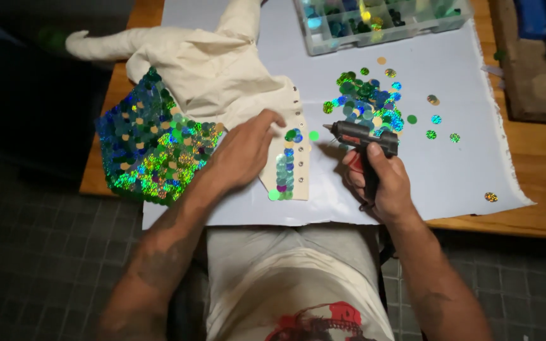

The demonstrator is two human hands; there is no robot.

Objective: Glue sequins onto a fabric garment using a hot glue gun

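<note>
My left hand point(242, 151) lies flat on a cream fabric garment point(222, 69), fingers spread, pressing a narrow strap point(291, 165) that carries a column of green, blue and purple sequins. My right hand point(382, 180) grips a black glue gun point(363, 140) by its handle, nozzle pointing left toward the strap, just clear of it. A loose green sequin point(313, 135) lies between nozzle and strap. Part of the garment point(150, 142) at the left is covered in shiny green and blue sequins.
A pile of loose sequins point(368, 104) lies on the white paper sheet point(450, 158) that covers the wooden table point(538, 215). A clear compartment box point(380, 19) of sequins stands at the back. A brown pad lies at the far right.
</note>
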